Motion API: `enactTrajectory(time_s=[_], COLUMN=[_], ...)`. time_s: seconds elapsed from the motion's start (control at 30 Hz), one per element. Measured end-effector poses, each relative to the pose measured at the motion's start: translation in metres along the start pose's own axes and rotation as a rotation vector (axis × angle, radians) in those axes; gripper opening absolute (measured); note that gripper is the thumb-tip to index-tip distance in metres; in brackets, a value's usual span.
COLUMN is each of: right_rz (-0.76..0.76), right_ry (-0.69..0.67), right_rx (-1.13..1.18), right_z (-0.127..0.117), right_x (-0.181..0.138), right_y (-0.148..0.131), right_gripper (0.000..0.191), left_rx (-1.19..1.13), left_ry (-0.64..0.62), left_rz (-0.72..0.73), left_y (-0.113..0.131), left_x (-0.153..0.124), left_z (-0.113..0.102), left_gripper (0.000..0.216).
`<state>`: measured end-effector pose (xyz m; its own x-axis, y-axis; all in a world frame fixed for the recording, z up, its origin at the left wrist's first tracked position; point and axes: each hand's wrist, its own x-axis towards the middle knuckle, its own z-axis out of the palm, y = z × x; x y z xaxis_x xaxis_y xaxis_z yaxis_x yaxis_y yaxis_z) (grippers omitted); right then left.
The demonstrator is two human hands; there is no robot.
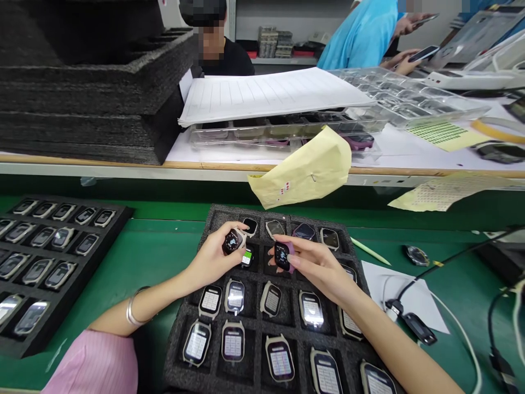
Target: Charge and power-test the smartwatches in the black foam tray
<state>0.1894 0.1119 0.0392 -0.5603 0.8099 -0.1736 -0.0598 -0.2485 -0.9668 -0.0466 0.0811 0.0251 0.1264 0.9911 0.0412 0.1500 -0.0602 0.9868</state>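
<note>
A black foam tray point(215, 216) lies in front of me on the green mat, its cells filled with several small watch bodies with lit screens. My left hand point(213, 257) is closed on a dark watch body point(232, 241) held just above the tray's upper rows. My right hand point(318, 265) pinches another watch body with a purple edge point(284, 256) over the same rows. The two hands are close together, their watches a little apart.
A second foam tray point(118, 213) of watch bodies sits at the left. Stacked black foam point(82, 82), clear plastic trays point(287, 128), white paper and a yellow sheet point(305, 169) are on the raised shelf. Cables and a charger point(412, 323) lie at right. Two people work beyond.
</note>
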Motion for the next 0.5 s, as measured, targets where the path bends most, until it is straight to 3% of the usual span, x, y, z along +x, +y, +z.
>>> enactTrajectory(time_s=[0.13, 0.5], right_rz=[0.003, -0.034], right_ry=[0.006, -0.03], right_rx=[-0.003, -0.023], right_z=[0.0009, -0.003], right_x=[-0.0012, -0.0041], right_y=[0.0, 0.0011], right_gripper=[0.04, 0.038], left_rx=[-0.035, -0.077], left_ry=[-0.024, -0.041], left_rz=[-0.086, -0.094], left_y=[0.0011, -0.0036], left_x=[-0.001, 0.0], left_z=[0.0003, 0.0032], left_gripper=[0.041, 0.039])
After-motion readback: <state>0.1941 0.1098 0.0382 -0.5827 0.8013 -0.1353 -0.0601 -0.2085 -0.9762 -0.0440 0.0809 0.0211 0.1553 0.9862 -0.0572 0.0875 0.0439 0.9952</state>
